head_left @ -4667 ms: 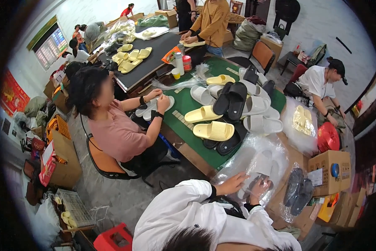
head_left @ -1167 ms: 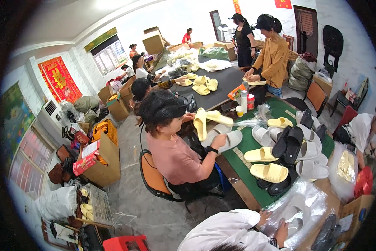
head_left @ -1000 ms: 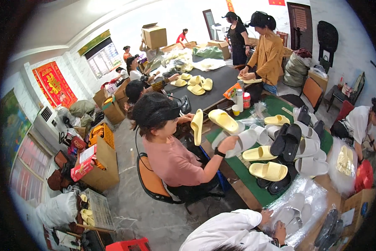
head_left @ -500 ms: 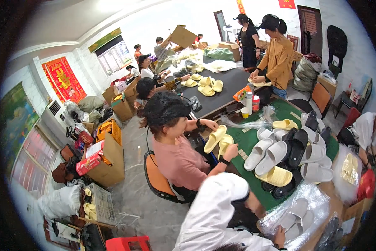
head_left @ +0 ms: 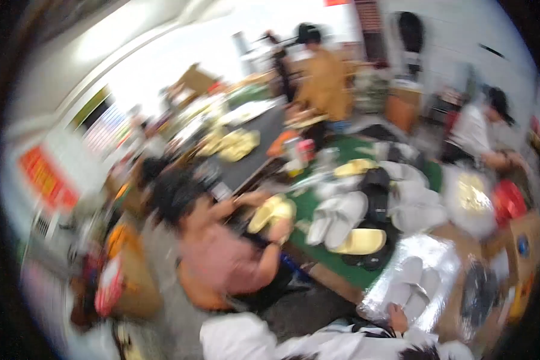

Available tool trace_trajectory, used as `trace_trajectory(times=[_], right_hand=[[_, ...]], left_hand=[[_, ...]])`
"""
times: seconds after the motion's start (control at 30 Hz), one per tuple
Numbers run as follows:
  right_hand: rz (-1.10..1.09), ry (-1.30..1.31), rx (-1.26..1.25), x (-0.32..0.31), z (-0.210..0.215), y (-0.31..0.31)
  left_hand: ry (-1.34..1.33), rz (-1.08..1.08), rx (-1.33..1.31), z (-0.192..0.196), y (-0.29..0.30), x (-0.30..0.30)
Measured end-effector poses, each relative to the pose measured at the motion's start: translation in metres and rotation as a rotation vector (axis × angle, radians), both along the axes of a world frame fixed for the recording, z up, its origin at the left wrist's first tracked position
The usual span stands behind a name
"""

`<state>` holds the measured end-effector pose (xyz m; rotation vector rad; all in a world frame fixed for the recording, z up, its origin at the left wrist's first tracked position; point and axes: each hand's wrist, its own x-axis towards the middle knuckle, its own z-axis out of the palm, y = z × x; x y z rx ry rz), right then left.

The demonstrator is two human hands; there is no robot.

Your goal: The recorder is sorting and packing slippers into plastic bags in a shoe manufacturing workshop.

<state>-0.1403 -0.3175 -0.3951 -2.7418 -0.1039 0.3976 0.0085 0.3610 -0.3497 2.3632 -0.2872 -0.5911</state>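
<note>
A hand at the lower edge, which looks like my right hand (head_left: 397, 318), has its fingers bent at the near end of a pair of grey slippers (head_left: 411, 288). It appears to grip one of them, though motion blurs the picture. Beneath the pair lies shiny clear bubble wrap (head_left: 435, 252), on a tabletop at the lower right. My white sleeve (head_left: 237, 339) shows at the bottom; the left hand is out of sight. Beside the wrap, a dark pair of slippers (head_left: 479, 294) lies in clear plastic.
Beyond the wrap, light grey, black and yellow slippers (head_left: 366, 241) crowd a green mat (head_left: 309, 210). On the left, a co-worker in pink (head_left: 222, 258) holds yellow slippers (head_left: 273, 213). Cardboard boxes (head_left: 525, 240) and a red bag (head_left: 509, 200) stand at the right.
My view has swung right, so the room has shifted left and blurred. My left forearm has dropped out of view. The visible hand is still at the grey slippers.
</note>
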Motion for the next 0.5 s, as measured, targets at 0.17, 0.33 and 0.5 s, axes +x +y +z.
trace_trajectory(times=[0.17, 0.33, 0.5], right_hand=[[0.086, -0.021, 0.028, 0.011, -0.019, -0.008], [0.041, -0.035, 0.093, -0.001, -0.031, -0.012], [0.095, -0.071, 0.158, -0.014, -0.030, -0.009]], left_hand=[[-0.053, -0.330, -0.041, 0.037, 0.050, 0.142], [-0.105, -0.383, -0.111, 0.055, -0.044, 0.251], [-0.086, -0.576, -0.159, 0.071, -0.078, 0.279]])
